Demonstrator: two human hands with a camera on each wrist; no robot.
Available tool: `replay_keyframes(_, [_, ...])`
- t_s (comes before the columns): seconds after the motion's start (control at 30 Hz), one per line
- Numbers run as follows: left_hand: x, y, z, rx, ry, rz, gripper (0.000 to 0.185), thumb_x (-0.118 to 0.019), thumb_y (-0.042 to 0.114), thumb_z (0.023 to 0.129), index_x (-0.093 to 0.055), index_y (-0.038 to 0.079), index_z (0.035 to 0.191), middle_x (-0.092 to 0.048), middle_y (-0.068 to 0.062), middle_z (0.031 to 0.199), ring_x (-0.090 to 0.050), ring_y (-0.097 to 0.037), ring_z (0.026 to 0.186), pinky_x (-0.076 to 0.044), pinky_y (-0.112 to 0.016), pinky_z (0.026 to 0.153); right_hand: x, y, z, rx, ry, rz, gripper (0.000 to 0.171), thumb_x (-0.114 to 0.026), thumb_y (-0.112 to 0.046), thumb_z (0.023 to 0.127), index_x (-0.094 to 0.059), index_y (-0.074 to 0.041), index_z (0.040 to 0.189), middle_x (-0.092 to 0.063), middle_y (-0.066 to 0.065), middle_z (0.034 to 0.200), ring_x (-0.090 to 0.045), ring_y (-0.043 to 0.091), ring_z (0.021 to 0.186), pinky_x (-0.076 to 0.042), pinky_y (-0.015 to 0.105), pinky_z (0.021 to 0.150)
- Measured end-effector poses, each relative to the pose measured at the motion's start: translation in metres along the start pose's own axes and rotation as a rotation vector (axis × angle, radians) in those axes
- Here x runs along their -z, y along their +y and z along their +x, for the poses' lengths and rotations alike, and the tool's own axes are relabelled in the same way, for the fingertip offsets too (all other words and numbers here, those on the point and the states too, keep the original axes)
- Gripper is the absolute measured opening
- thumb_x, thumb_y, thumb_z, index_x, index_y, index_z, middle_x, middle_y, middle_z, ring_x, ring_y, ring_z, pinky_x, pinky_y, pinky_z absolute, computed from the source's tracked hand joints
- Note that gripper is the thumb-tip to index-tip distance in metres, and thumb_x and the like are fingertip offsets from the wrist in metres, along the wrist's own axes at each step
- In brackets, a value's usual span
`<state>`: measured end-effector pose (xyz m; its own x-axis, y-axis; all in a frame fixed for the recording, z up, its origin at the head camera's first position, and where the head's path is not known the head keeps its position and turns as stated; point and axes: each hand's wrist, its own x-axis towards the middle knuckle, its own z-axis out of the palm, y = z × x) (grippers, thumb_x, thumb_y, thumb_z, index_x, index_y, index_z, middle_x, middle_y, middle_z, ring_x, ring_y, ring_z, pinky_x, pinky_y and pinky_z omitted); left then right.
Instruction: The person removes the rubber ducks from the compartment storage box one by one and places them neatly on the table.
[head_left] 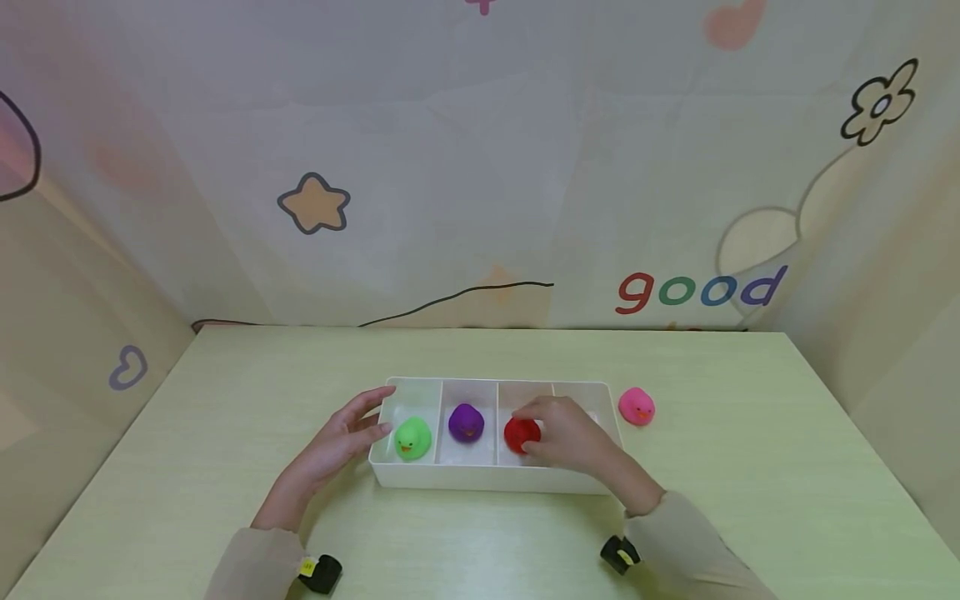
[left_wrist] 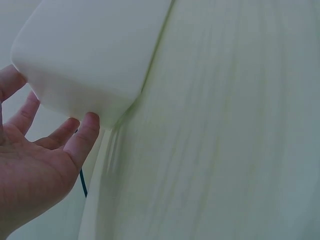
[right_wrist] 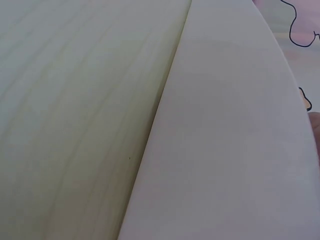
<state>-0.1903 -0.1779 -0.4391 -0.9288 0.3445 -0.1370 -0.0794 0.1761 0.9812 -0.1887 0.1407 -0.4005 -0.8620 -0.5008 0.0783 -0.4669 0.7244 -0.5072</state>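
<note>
1 view, the head's, shows right hand (head_left: 566, 433) pinching red duck (head_left: 520, 434); left hand (head_left: 341, 437) spread against tray (head_left: 480, 479).

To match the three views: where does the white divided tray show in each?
Head: white tray at table centre, left hand touching its left end.
Left wrist: tray corner upper left, fingertips against it.
Right wrist: tray's outer wall fills the right.
Shared landmark: pale green table.
</note>
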Motion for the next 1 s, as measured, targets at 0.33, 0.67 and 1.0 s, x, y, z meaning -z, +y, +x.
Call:
replay_keyframes(0.33, [0.002, -0.001, 0.0, -0.012, -0.01, -0.006, 0.056, -0.059, 0.022, 0.088, -0.034, 0.019, 0.139, -0.024, -0.014, 0.146, -0.031, -0.038, 0.128, -0.033, -0.053, 0.098, -0.005, -0.001, 0.007, -0.005, -0.044, -0.133, 0.028, -0.076, -0.009, 0.07, -0.068, -0.002, 0.096, -0.063, 0.006, 0.088, -0.055, 0.019, 0.081, -0.049, 0.031, 0.068])
replay_keyframes(0.67, [0.0, -0.001, 0.002, 0.0, 0.0, -0.003, 0.056, -0.06, 0.022, 0.088, -0.035, 0.018, 0.139, -0.023, -0.013, 0.146, -0.031, -0.038, 0.129, -0.032, -0.053, 0.099, -0.005, -0.002, 0.006, 0.007, -0.02, -0.135, 0.026, -0.075, -0.008, 0.068, -0.068, -0.003, 0.092, -0.063, 0.002, 0.081, -0.052, 0.014, 0.073, -0.045, 0.027, 0.063])
replay_keyframes(1.0, [0.0, -0.001, 0.001, 0.011, 0.012, -0.003, 0.057, -0.061, 0.023, 0.088, -0.035, 0.018, 0.138, -0.025, -0.014, 0.146, -0.032, -0.037, 0.128, -0.034, -0.052, 0.098, 0.005, -0.008, -0.005, 0.013, 0.044, 0.005, 0.034, -0.076, -0.01, 0.07, -0.067, -0.003, 0.101, -0.064, 0.0, 0.087, -0.055, 0.013, 0.077, -0.049, 0.025, 0.065])
